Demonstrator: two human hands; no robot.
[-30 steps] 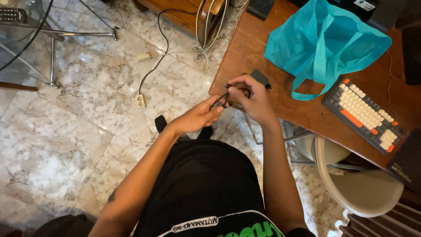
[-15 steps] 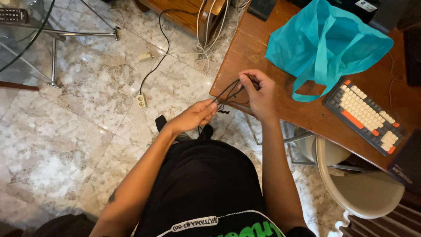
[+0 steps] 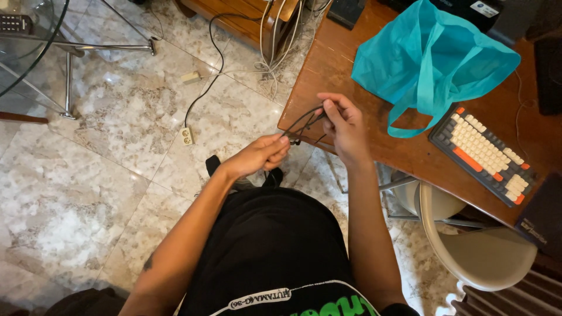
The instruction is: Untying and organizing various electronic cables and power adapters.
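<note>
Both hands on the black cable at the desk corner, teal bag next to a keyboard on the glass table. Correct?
Not quite. The teal bag and keyboard sit on the brown wooden desk, not the glass table, which stands apart at upper left. The head view shows it. The rest holds: left hand and right hand both hold the black cable.

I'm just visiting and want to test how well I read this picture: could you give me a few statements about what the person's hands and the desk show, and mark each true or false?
1. Both hands hold a thin black cable. True: the left hand and the right hand pinch it between them.
2. The teal bag lies on the floor. False: it sits on the wooden desk.
3. A keyboard with cream and orange keys lies on the desk. True.
4. The hands work above the glass table. False: they are at the desk's corner.
5. The chair is bright red. False: it is pale beige.
</note>
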